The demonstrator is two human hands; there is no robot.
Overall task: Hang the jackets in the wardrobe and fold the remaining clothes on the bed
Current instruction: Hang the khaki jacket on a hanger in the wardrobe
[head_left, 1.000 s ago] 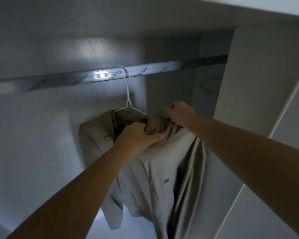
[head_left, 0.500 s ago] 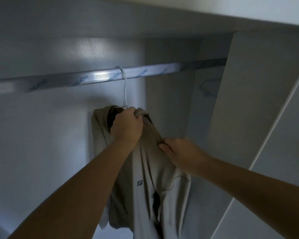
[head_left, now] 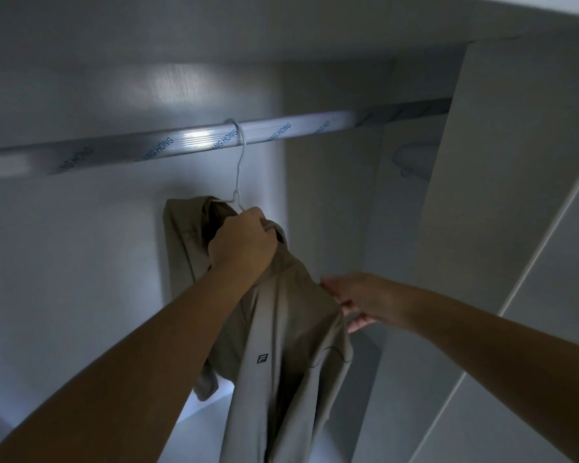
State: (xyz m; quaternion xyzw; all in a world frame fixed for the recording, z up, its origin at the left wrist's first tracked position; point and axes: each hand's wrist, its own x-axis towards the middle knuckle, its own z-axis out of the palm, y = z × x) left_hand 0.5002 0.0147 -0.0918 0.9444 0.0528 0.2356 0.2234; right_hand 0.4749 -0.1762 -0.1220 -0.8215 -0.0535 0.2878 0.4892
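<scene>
Wardrobe (head_left: 81,295) interior, dimly lit, with pale walls, filled the view, and a metal rail (head_left: 114,152) crossed it from side to side.

Nearest the camera, two bare forearms reached up toward the rail. The left hand (head_left: 243,243) was positioned just below the rail's bright centre section. It was clenched around the bunched collar of the jacket (head_left: 281,345), at the point where the cloth met the neck of the hanger (head_left: 238,175). The right hand (head_left: 358,300) was lower beneath the rail and toward its right end. Its fingers were loosely spread and not closed on anything. It lay against the right shoulder edge of the jacket; firm contact could not be confirmed.

The jacket, olive-tan, hung from the hanger directly below the rail. It was turned edge-on, with one sleeve trailing down on the far side. A small dark logo (head_left: 262,358) was visible on the chest.

The hanger was white wire. Its hook was seated over the rail at the bright section, and its stem ran straight down to the collar.

The rail carried repeated blue lettering along its length. Past its right end stood a pale side panel (head_left: 498,195). Behind that end, a faint hanger-shaped outline (head_left: 411,162) was visible against the wall.
</scene>
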